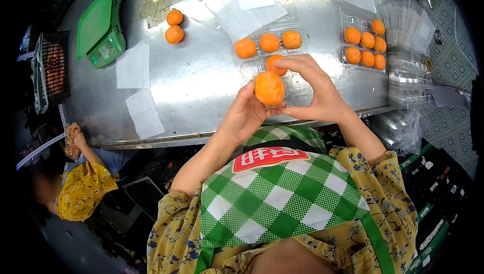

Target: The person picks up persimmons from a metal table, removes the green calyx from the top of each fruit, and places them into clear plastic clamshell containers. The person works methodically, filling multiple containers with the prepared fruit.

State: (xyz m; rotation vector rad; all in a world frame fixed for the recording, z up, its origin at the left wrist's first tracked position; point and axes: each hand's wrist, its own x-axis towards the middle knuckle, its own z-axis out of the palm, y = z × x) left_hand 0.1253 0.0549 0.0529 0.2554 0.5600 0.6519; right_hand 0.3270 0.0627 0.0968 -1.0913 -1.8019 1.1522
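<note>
My left hand (243, 114) is closed on a round orange fruit (269, 88), gripped between thumb and fingertips above the near part of a clear plastic tray (300, 85). My right hand (318, 90) is beside it, thumb and index finger spread wide. Its thumb tip is close to my left fingertips, and its index tip overlaps another orange fruit (276, 64) in the tray; whether it touches is unclear. Three more orange fruits (269, 43) sit in a row at the tray's far side. A white liner sheet (248, 11) lies over the clear plastic beyond them.
Two loose fruits (174, 35) lie on the metal table (201, 87), left of the tray. Further left are white sheets (133, 67) and a green scale (104, 34). A filled tray (348, 67) and stacked clear packaging (403, 79) occupy the right. Another person (85, 193) is at lower left.
</note>
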